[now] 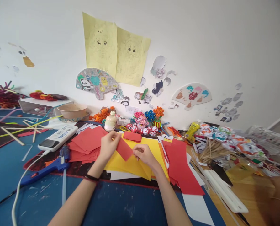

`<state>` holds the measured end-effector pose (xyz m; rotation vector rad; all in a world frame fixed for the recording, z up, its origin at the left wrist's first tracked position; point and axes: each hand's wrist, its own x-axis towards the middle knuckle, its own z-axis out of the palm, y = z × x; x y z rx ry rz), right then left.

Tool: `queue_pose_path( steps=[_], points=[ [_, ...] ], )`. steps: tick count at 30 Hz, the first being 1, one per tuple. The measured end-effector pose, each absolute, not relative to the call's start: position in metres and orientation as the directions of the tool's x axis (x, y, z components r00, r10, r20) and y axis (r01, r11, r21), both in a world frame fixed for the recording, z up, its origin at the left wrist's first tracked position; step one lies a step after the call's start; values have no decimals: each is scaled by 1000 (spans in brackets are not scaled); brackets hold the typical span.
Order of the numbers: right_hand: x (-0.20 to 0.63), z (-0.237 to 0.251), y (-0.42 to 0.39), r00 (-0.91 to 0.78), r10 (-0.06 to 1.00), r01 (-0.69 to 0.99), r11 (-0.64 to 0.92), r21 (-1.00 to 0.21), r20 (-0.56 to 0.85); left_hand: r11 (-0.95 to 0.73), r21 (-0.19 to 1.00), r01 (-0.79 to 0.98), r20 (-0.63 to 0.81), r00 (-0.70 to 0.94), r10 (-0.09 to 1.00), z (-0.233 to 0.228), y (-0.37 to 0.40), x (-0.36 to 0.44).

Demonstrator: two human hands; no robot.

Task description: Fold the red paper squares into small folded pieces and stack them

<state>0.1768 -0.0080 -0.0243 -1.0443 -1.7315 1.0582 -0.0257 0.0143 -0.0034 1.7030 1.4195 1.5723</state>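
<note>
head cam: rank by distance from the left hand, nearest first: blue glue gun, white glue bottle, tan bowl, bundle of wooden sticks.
From the left hand:
1. white glue bottle, just behind it.
2. blue glue gun, to its left.
3. tan bowl, back left; close to the glue gun's distance.
4. bundle of wooden sticks, far right.

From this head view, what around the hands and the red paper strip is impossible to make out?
- Head view: left hand covers one end of the red paper strip, so any fold there is hidden.
- Right hand fingertips curl under, hiding their grip.
- Yellow paper sheets: their count is unclear, overlapped by red sheets.
- White glue bottle: label too small.
- Bottom edge cuts off both forearms.
</note>
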Motion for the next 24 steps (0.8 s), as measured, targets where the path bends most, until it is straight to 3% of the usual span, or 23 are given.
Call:
queue_pose_path(
  steps=[3,6,10,16,20,24],
  points=[
    [183,-26,-7,-311,936,234,242,-942,163,-294,931,216,363,-483,797,-8,27,-47],
    [180,-25,-7,-209,951,135,259,-956,228,-304,940,155,341,-465,817,-12,30,-47],
    [173,-22,-8,-173,944,49,293,-955,281,-345,918,196,392,-313,865,-13,19,-22],
    [187,-26,0,1,932,236,353,-905,363,-338,934,117,328,103,939,-5,9,-8],
    [199,-25,1,-73,941,293,336,-895,329,-349,907,233,242,389,889,-5,8,-11],
    [192,-25,-3,-164,935,387,355,-851,316,-443,829,342,217,534,817,-11,1,-4]
  ],
)
